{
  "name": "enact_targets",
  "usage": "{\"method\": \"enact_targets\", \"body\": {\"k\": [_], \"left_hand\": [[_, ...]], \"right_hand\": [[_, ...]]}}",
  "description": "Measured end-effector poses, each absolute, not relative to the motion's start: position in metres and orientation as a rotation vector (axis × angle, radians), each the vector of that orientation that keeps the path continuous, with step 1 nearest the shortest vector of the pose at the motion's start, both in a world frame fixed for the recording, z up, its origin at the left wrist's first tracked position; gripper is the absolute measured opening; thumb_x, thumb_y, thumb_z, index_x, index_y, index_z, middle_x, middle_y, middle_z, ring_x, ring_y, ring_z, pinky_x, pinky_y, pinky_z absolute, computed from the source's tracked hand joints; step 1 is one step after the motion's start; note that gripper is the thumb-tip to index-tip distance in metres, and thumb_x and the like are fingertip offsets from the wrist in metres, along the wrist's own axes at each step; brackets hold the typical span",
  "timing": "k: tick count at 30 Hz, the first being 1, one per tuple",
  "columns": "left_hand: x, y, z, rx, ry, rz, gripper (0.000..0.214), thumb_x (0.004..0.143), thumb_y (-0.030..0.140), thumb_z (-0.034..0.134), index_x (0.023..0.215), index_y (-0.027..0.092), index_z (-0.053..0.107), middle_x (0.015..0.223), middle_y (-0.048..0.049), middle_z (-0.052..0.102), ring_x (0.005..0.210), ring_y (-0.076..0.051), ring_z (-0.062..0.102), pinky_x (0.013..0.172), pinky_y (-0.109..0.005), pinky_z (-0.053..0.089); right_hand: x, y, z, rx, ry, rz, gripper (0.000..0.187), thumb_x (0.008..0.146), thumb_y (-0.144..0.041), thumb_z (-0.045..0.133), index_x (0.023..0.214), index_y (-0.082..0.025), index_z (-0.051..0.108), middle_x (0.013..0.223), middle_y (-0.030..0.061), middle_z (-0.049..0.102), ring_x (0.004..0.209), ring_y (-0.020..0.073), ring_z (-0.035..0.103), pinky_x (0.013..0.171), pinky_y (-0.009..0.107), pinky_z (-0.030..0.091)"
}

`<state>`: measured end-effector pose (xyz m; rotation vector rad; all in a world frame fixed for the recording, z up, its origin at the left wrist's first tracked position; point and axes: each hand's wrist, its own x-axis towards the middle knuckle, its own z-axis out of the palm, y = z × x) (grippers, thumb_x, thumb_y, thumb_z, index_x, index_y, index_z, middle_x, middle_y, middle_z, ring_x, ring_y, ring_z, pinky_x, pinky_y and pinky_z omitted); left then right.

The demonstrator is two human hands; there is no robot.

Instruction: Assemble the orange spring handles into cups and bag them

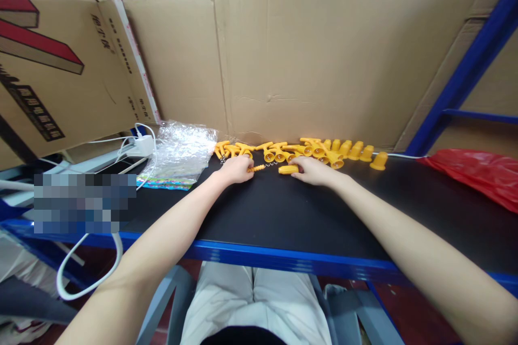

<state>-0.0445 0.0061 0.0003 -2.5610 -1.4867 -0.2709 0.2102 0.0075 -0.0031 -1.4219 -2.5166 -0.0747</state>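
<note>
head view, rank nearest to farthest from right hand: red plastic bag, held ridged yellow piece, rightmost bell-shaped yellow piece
1. Ridged yellow piece, in the right hand
2. Rightmost bell-shaped yellow piece, to the right
3. Red plastic bag, far right

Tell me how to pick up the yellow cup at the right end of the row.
Probably pinch the narrow upper part of the yellow cup, coming from above and its right: it stands wide rim down on the black tabletop, with the next cup on its left.
</note>
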Motion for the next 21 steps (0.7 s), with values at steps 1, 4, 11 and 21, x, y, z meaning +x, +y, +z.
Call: {"method": "enact_targets", "body": {"k": [1,4,11,21], "left_hand": [[-0.0449,0.0065,0.0001,-2.564,-1.486,-0.272,0.020,0.074,0.031,0.047,0.081,0.019,0.061,0.088,-0.0048,0.060,0.081,-0.020,0.057,0.068,-0.029,0.044],[-0.0454,0.0071,-0.0007,-2.572,-1.490,-0.283,0.020,0.074,0.031,0.047,0.082,0.018,0.061,0.090,-0.0050,0.060,0.083,-0.019,0.057,0.070,-0.029,0.044],[-0.0454,0.0083,-0.0024,-2.584,-1.441,-0.314,0.019,0.075,0.030,0.047,0.081,0.019,0.061,0.090,-0.0048,0.058,0.080,-0.019,0.057,0.068,-0.028,0.044],[-0.0445,0.0099,-0.0050,-2.611,-1.398,-0.326,0.020,0.075,0.030,0.045,0.081,0.019,0.062,0.088,-0.0045,0.056,0.076,-0.018,0.056,0.065,-0.027,0.043]], "right_hand": [[0.2092,0.0067,-0.0029,-1.428,-2.501,-0.090,0.031,0.076,-0.029,0.054,0.103,-0.018,0.060,0.095,0.0080,0.065,0.079,0.0207,0.060,0.066,0.029,0.044],[0.2065,0.0049,-0.0023,-1.465,-2.424,-0.152,0.031,0.076,-0.030,0.053,0.103,-0.018,0.060,0.093,0.0074,0.065,0.077,0.0211,0.061,0.068,0.031,0.045],[0.2048,0.0029,-0.0004,-1.463,-2.347,-0.250,0.032,0.076,-0.032,0.052,0.104,-0.018,0.062,0.093,0.0069,0.067,0.077,0.0210,0.061,0.068,0.031,0.045],[0.2069,0.0061,-0.0025,-1.456,-2.355,-0.208,0.032,0.076,-0.030,0.054,0.105,-0.017,0.062,0.097,0.0077,0.066,0.079,0.0216,0.061,0.069,0.032,0.046]]}}
